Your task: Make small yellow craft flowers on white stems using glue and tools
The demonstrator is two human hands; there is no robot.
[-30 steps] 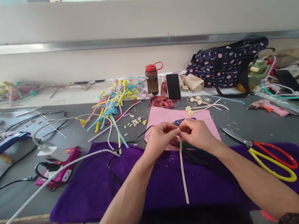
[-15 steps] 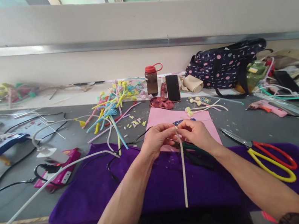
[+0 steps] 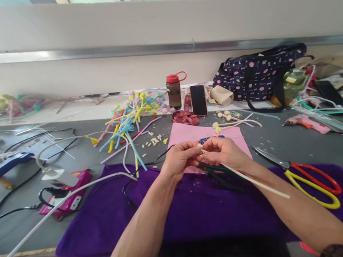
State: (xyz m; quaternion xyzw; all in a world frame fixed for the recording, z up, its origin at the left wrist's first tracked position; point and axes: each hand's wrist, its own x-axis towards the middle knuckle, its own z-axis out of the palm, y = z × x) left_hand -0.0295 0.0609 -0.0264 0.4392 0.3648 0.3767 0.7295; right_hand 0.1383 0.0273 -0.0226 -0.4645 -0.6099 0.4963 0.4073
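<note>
Above the pink sheet [image 3: 205, 130], my left hand [image 3: 179, 161] and my right hand [image 3: 228, 154] meet with their fingertips closed. Pinched between them is one end of a thin cream stem [image 3: 259, 183], like a pipe cleaner. Its long free part slants down to the right across my right forearm. The fingers hide most of the held end. A dark blue patterned item [image 3: 214, 138] shows partly behind my right hand. Under my forearms lies a purple cloth [image 3: 186, 214], with a dark green-handled tool [image 3: 225, 176] partly covered by my right hand.
Large scissors [image 3: 312, 184] with red and yellow handles lie at right. Colourful flower stems [image 3: 130, 120] are heaped at back left, near small cut pieces [image 3: 155, 140]. A bottle [image 3: 174, 93], phone [image 3: 198, 100] and bag [image 3: 258, 76] stand behind. Glue guns [image 3: 305, 122] and a power strip [image 3: 74, 197] flank me.
The cream stem's free end has swung from hanging straight down toward me to slanting right over my right forearm. Both hands stay together in nearly the same place.
</note>
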